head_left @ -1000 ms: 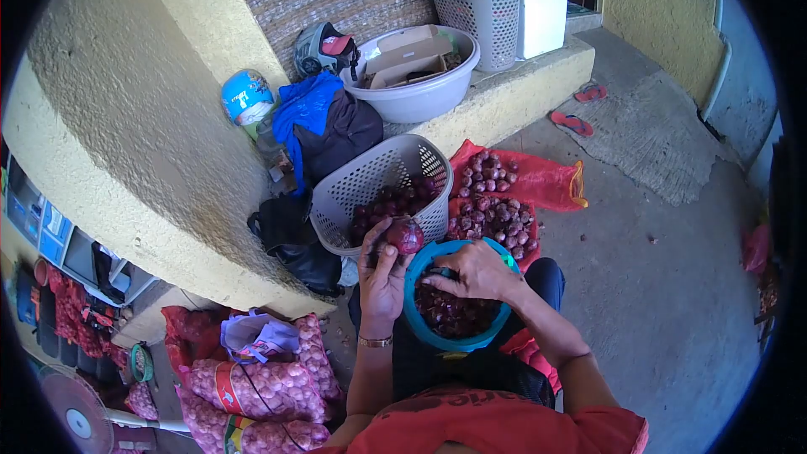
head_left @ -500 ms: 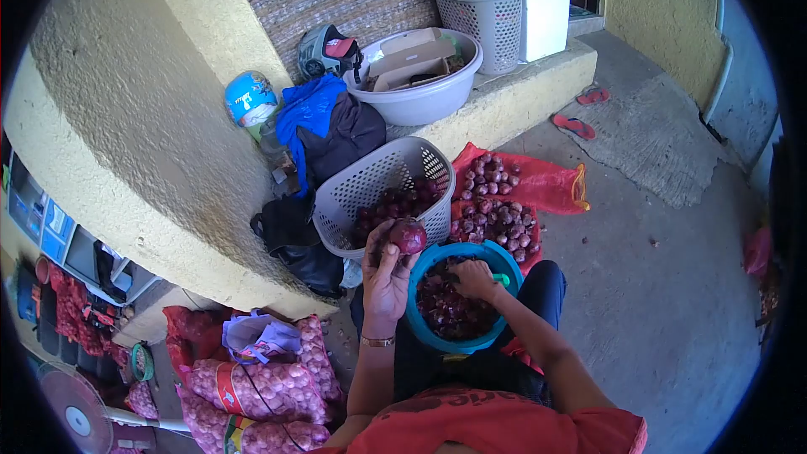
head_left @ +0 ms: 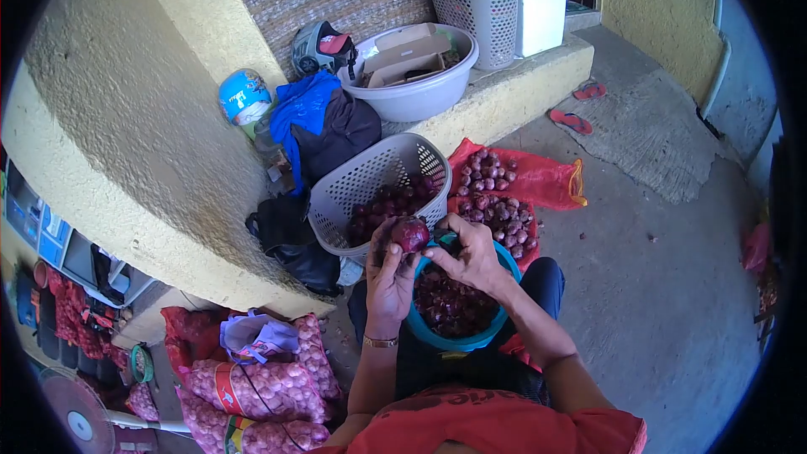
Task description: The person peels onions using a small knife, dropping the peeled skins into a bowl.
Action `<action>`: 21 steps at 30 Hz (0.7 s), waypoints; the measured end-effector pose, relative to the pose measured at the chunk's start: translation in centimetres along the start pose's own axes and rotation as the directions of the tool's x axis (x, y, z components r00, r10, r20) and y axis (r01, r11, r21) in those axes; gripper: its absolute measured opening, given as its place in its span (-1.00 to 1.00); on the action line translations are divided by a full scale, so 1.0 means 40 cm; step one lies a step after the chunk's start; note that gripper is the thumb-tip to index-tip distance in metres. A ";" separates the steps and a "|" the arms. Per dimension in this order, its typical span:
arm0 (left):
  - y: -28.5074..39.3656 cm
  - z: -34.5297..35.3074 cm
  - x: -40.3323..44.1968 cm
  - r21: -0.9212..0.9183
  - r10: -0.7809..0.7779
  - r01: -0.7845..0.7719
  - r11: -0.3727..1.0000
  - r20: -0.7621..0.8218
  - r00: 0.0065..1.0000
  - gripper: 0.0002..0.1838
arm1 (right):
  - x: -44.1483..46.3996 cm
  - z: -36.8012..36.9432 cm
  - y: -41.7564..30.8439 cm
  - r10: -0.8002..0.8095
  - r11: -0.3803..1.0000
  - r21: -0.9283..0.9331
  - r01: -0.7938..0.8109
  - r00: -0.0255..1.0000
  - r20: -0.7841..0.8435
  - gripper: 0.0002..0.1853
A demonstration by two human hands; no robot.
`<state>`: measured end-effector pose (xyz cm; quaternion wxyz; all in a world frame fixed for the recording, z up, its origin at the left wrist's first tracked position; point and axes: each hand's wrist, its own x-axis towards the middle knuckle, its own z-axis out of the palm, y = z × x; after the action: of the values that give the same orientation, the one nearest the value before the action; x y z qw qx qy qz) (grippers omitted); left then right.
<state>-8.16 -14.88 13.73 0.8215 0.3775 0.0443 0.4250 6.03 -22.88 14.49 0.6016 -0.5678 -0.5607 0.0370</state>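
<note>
My left hand (head_left: 388,273) is raised over the near side of the grey basket, its fingers wrapped round a shiny red onion (head_left: 410,234). Just right of the onion is my right hand (head_left: 477,259), thumb and fingers bent toward it. Something small and dark shows between that thumb and forefinger, too unclear to name. Below both hands, between my knees, a blue-green basin (head_left: 414,319) holds dark red onion skins (head_left: 458,303). Beyond my left hand, the grey perforated basket (head_left: 332,193) has several red onions (head_left: 391,206) inside.
A red mesh sack (head_left: 546,176) with loose onions (head_left: 504,223) lies ahead on the right. Full onion sacks (head_left: 261,391) and a purple bag (head_left: 259,336) sit at lower left. On the ledge stand a whitish tub (head_left: 412,105) and a tall basket (head_left: 477,21). Slippers (head_left: 572,122) lie farther off.
My right hand has come up out of the basin to beside the onion. My left hand still holds the onion in nearly the same place. The view has shifted slightly.
</note>
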 end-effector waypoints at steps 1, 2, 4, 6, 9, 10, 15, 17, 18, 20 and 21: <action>-0.002 -0.003 -0.001 0.007 0.008 -0.008 1.000 0.004 1.000 -0.55 | 0.000 0.001 -0.002 -0.007 0.999 -0.035 0.007 1.000 0.008 -0.65; 0.001 0.000 -0.003 0.008 0.007 -0.007 1.000 0.004 1.000 -0.55 | -0.001 0.003 -0.002 -0.006 0.999 -0.034 0.006 1.000 0.008 -0.65; 0.006 0.009 -0.005 -0.012 -0.014 0.014 1.000 0.015 1.000 -0.56 | -0.002 0.005 0.000 -0.019 0.998 -0.062 0.020 1.000 0.019 -0.65; 0.004 0.008 -0.005 -0.013 -0.014 0.014 1.000 0.012 1.000 -0.56 | -0.009 0.005 0.009 -0.004 0.997 -0.076 0.008 0.999 0.045 -0.68; 0.002 0.004 -0.006 -0.014 -0.010 0.010 1.000 0.008 1.000 -0.57 | -0.006 0.010 0.008 -0.020 0.997 -0.079 0.024 0.998 0.053 -0.69; 0.001 0.004 -0.005 -0.014 -0.010 0.010 1.000 0.010 1.000 -0.57 | -0.005 0.010 0.008 -0.049 0.996 -0.070 0.051 0.998 0.033 -0.67; -0.001 -0.010 -0.002 -0.002 0.000 0.000 1.000 0.025 1.000 -0.58 | -0.002 0.003 0.009 -0.095 0.990 -0.103 0.100 0.994 0.056 -0.68; -0.002 -0.014 -0.001 0.005 0.013 -0.013 1.000 0.019 1.000 -0.58 | 0.002 -0.006 -0.001 -0.086 0.989 -0.113 0.094 0.993 0.076 -0.67; 0.002 -0.015 0.000 0.006 0.005 -0.005 1.000 0.035 0.999 -0.58 | 0.005 -0.011 -0.009 -0.067 0.993 -0.088 0.077 0.992 0.109 -0.67; 0.006 -0.015 -0.001 0.006 -0.002 0.002 1.000 0.050 0.999 -0.58 | 0.005 -0.013 -0.009 -0.049 0.996 -0.062 0.058 0.988 0.144 -0.65; 0.009 -0.015 -0.001 0.012 -0.008 0.008 1.000 0.054 0.999 -0.58 | 0.005 -0.010 0.000 -0.052 0.998 -0.015 0.055 0.983 0.177 -0.65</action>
<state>-8.65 -14.46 13.53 0.8219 0.3934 0.0261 0.4112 6.39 -23.02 14.73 0.5445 -0.5531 -0.6272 0.0654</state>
